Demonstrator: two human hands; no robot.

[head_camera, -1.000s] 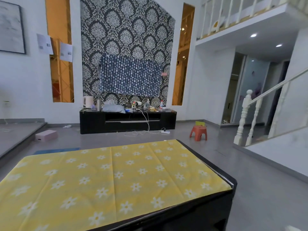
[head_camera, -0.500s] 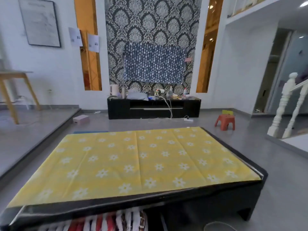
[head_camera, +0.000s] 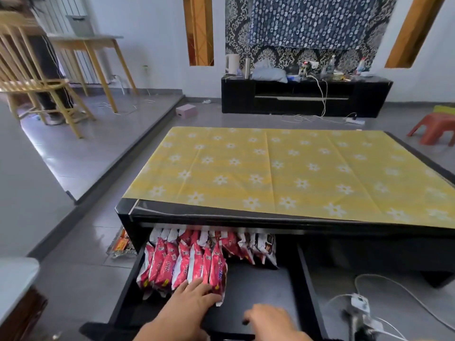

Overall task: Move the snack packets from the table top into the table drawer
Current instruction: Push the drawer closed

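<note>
- Below the table (head_camera: 128,212), one black drawer (head_camera: 261,286) stands pulled out toward us, its floor flat and dark.
- At the drawer's back left we count two rows of snack packets (head_camera: 187,264): glossy red-and-white crinkled pouches, about eight in the near row; the far row, partly under the table edge, we cannot count surely.
- Our left hand (head_camera: 189,301) lies flat, fingers spread, fingertips pressing the bottoms of the near packets, gripping nothing.
- Our right hand (head_camera: 268,321) rests at the drawer's front edge, fingers curled downward; whether they grip the edge we cannot tell.
- Over the table lies one yellow cloth (head_camera: 295,173), creased, printed with white flowers, carrying no packets.
</note>
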